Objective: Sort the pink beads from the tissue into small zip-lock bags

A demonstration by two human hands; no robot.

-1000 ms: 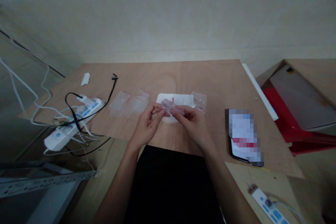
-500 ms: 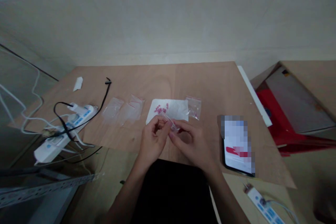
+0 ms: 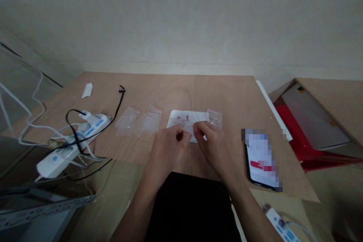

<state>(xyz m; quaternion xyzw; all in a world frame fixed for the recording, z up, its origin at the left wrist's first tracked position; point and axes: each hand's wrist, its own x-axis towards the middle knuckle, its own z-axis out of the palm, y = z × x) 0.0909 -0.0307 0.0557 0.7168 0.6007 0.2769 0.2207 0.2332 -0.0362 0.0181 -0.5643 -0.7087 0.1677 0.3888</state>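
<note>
Above the white paper sheet (image 3: 200, 115) a small clear zip bag (image 3: 185, 124) with a thin red line is stretched between my hands. My left hand (image 3: 170, 145) is closed, pinching the bag's left side with its fingertips. The fingers of my right hand (image 3: 209, 136) are bent and pinch the bag's right end. Small pink-red pieces (image 3: 186, 118) lie on the sheet behind the bag, partly covered by it and by my fingers. Touching the sheet's right edge is another zip bag (image 3: 216, 117), its lower part hidden by my right hand.
Clear zip bags (image 3: 127, 121) lie left of the sheet on the wooden table (image 3: 227, 94). Further left, a white power strip (image 3: 73, 143) carries tangled cords. A phone (image 3: 261, 162) lies at the right, near a red stool (image 3: 295, 136). A second power strip (image 3: 282, 225) sits below.
My hands have moved slightly apart and up over the sheet, stretching the zip bag sideways between them. The view has tilted a little upward.
</note>
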